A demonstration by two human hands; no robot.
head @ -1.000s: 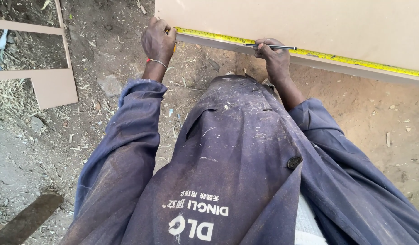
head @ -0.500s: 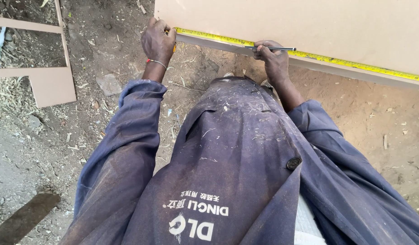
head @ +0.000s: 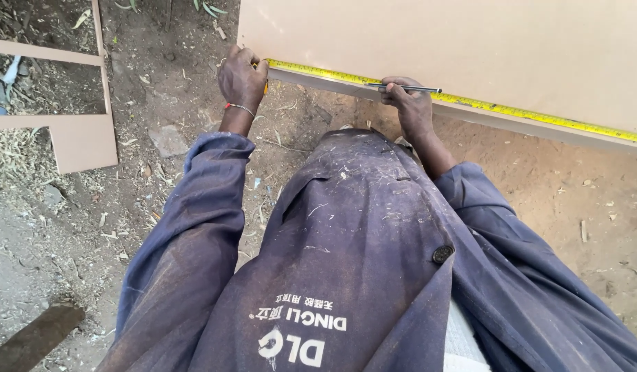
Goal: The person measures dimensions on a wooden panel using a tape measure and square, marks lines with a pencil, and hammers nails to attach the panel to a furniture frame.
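Note:
A large tan board (head: 456,48) lies ahead of me, its near edge running from upper left to right. A yellow tape measure (head: 511,110) is stretched along that edge. My left hand (head: 241,79) grips the tape's end at the board's left corner. My right hand (head: 408,103) holds a thin dark pencil (head: 413,88) lying flat against the tape and the board edge. Both arms are in dusty blue sleeves.
Bare dirt ground with wood chips and shavings lies below the board. Cut board offcuts (head: 81,134) rest at the left. A dark plank end (head: 32,337) shows at the bottom left. My dusty blue coat (head: 346,262) fills the lower middle.
My left hand and the tape's end stay at the corner. My right hand with the pencil has shifted very slightly left along the tape.

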